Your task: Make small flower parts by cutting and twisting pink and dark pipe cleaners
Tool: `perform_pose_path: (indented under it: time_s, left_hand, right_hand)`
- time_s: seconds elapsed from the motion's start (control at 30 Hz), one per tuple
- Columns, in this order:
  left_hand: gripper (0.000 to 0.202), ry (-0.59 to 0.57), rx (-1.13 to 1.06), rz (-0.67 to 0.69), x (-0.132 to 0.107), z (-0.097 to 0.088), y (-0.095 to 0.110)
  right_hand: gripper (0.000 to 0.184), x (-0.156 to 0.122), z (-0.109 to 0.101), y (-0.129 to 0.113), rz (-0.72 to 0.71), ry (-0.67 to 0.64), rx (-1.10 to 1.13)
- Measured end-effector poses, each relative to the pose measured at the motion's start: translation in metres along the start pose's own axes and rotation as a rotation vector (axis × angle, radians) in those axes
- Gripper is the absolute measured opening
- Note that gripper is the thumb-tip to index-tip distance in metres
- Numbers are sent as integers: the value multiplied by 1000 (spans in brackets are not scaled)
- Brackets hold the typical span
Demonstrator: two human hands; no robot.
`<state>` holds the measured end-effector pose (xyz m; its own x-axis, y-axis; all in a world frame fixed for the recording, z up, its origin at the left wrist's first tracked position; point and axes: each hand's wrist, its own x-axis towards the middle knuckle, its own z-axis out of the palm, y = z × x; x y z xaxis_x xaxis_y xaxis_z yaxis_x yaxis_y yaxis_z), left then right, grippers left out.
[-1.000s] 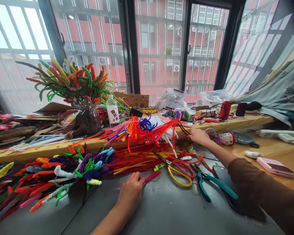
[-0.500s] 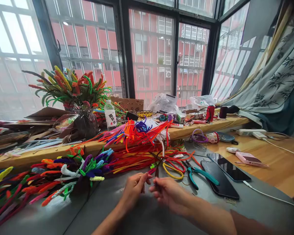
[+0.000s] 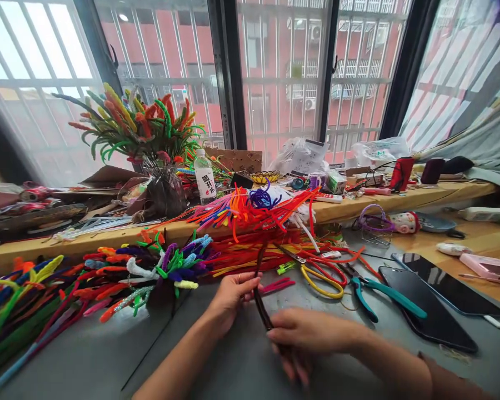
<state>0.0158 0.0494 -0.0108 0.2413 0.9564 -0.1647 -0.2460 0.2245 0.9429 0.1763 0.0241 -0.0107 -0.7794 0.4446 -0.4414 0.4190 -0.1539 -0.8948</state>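
My left hand (image 3: 232, 294) pinches a dark brown pipe cleaner (image 3: 258, 280) near its middle, fingers closed on it. My right hand (image 3: 304, 333) grips the same stem lower down, with the fingers blurred by motion. The stem runs up from my hands towards a heap of red and orange pipe cleaners (image 3: 250, 253) on the grey table (image 3: 87, 361). A short pink pipe cleaner piece (image 3: 277, 286) lies just right of my left hand.
Yellow-handled scissors (image 3: 316, 278) and teal pliers (image 3: 379, 294) lie right of my hands, then two dark phones (image 3: 429, 311). Bundled coloured pipe cleaners (image 3: 108, 272) sprawl at the left. A vase of pipe-cleaner flowers (image 3: 158, 189) and a bottle (image 3: 204, 178) stand on the wooden sill.
My right hand came back from the far right to meet the left in front of me. Both hands now hold a dark pipe cleaner, and the right hand has slid down it.
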Motion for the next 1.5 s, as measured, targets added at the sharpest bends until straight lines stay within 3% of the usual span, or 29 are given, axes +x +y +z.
perform_pose_path:
  time_s: [0.1,0.13,0.27,0.37,0.57,0.7,0.83,0.93,1.07,1.17,1.27,1.33,1.43,1.5]
  left_hand:
    - [30,73,-78,-8,0,1,-1]
    - [29,80,-94,-21,0,3,-3]
    - [22,38,-180,4,-3,13,-10]
    - [17,86,-247,44,-4,17,-13]
    - [15,110,-257,115,-5,17,-15]
    - [19,168,-238,147,-4,15,-17]
    - [17,231,-223,135,-2,14,-18]
    - [20,241,-181,127,-2,15,-18]
    - [20,270,95,153,0,14,-18]
    - [27,266,310,179,1,12,-18]
    - [33,198,375,181,-1,14,-17]
    - [37,61,330,141,-4,17,-16]
    - [42,-179,163,10,-10,21,-14]
    - [49,-253,65,-42,-12,21,-13]
  right_hand:
    - [31,-40,-29,-3,89,-105,-228]
    - [31,-52,-40,-2,114,-74,-275]
    - [37,-91,-83,9,74,182,-378]
    - [39,-109,-109,20,16,362,-393]
    - [48,-116,-140,33,1,622,-502]
    - [46,-115,-157,40,46,903,-615]
    - [41,-117,-160,36,-15,1076,-614]
    - [46,-112,-144,26,-129,1046,-498]
    - [45,-98,-111,8,-257,868,-201]
    - [39,-94,-94,-2,-382,928,-68]
    - [50,-92,-81,-10,-453,940,-32]
    - [49,-87,-70,-14,-458,793,-35]
    - [21,-70,-48,-19,-381,398,-61]
    - [14,-56,-33,-20,-348,235,-73]
